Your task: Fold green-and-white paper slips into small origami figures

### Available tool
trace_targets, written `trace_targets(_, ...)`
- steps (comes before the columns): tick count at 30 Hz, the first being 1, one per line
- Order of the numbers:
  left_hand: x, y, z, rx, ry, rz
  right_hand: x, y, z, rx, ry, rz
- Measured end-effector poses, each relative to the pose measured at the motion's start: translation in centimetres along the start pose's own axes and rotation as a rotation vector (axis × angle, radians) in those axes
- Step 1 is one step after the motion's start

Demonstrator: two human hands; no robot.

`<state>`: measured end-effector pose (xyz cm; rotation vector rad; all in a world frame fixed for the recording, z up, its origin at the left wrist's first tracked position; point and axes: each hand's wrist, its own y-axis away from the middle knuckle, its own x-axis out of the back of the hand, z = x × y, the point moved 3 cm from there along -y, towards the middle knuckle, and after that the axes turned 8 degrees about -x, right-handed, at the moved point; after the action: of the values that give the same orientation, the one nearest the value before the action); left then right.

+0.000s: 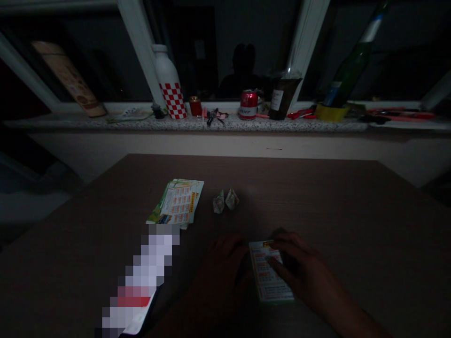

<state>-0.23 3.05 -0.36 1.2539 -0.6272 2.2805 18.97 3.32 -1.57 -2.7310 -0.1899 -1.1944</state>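
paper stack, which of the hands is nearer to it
Left. The left hand is lower right of the paper stack in the view; the right hand is farther right, partly over the sheet.

place: dim room, apparently a home | signs: dark windowpane (275, 28); speckled stone windowsill (134, 124) with red-checkered bottle (171, 87), drink can (248, 104), lidded cup (283, 96), green bottle (354, 65); wood-grain counter (299, 188)

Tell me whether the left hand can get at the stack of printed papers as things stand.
Probably yes: nothing seems to stand on the table between the left hand and the stack of printed papers. The two folded papers sit right of the stack, seemingly off the path.
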Motion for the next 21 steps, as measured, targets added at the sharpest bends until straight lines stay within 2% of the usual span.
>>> trace_targets(21, -0.04, -0.16, -0.13, -0.003, -0.024, -0.005, 0.10, 0.06, -0.06, -0.004, -0.008, 0.001)
